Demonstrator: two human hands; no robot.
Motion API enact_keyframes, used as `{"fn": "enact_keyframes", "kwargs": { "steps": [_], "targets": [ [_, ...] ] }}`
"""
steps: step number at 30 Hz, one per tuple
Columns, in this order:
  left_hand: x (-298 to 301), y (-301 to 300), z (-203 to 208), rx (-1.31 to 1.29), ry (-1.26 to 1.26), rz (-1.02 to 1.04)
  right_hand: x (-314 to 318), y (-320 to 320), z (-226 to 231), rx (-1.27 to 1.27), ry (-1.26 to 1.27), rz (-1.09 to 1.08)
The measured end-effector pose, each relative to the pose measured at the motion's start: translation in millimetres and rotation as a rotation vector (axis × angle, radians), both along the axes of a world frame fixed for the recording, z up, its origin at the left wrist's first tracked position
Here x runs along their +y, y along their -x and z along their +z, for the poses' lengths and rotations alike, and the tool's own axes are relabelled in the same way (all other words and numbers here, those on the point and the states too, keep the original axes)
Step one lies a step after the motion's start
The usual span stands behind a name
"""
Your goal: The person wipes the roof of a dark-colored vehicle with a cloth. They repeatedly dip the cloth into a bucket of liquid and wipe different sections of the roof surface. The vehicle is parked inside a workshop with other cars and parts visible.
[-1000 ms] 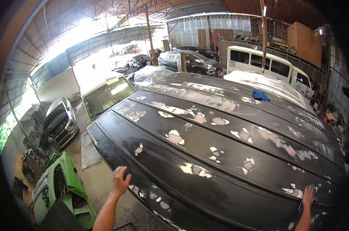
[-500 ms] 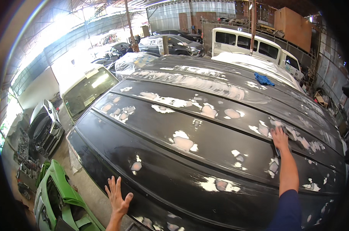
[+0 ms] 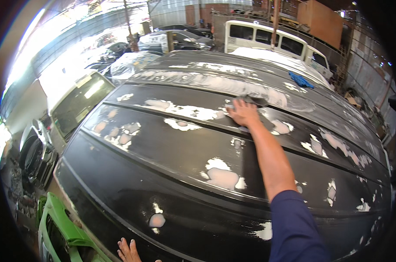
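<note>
Lowest and leftmost, my left grip (image 3: 129,252) shows just its fingers and a thumb tip, spread and holding nothing, at 7 o'clock from my right. Further over, a long pale patch (image 3: 193,112) on the dark vehicle roof (image 3: 185,148) ends just beside my right thumb, toward 9 o'clock, its long axis slightly off 9-to-3. My right grip (image 3: 243,113), much the nearer, lies over a dark grey sheet (image 3: 257,101) that sticks out between 1 and 2; whether I'm pinching it, I cannot tell. A blue cloth (image 3: 301,80) lies at 2 o'clock, well apart.
</note>
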State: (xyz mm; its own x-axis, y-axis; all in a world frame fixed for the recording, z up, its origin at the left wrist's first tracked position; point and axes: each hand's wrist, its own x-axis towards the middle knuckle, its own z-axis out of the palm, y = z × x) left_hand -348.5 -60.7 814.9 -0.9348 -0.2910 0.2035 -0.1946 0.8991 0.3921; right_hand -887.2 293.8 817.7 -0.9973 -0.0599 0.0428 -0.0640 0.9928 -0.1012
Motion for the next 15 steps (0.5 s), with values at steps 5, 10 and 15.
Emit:
{"fn": "enact_keyframes", "kwargs": {
  "steps": [5,10,15],
  "targets": [
    [0.5,3.1,1.9,0.006,0.012,-0.027,-84.6,9.3,4.9,-0.054,0.020,0.140],
    [-1.3,0.5,-0.4,0.004,0.015,-0.018,-142.7,9.8,9.6,-0.123,0.072,0.324],
    [-1.0,-1.3,-4.9,0.027,0.036,-0.022,-170.4,-30.2,15.1,-0.134,0.209,0.483]
  ]
}}
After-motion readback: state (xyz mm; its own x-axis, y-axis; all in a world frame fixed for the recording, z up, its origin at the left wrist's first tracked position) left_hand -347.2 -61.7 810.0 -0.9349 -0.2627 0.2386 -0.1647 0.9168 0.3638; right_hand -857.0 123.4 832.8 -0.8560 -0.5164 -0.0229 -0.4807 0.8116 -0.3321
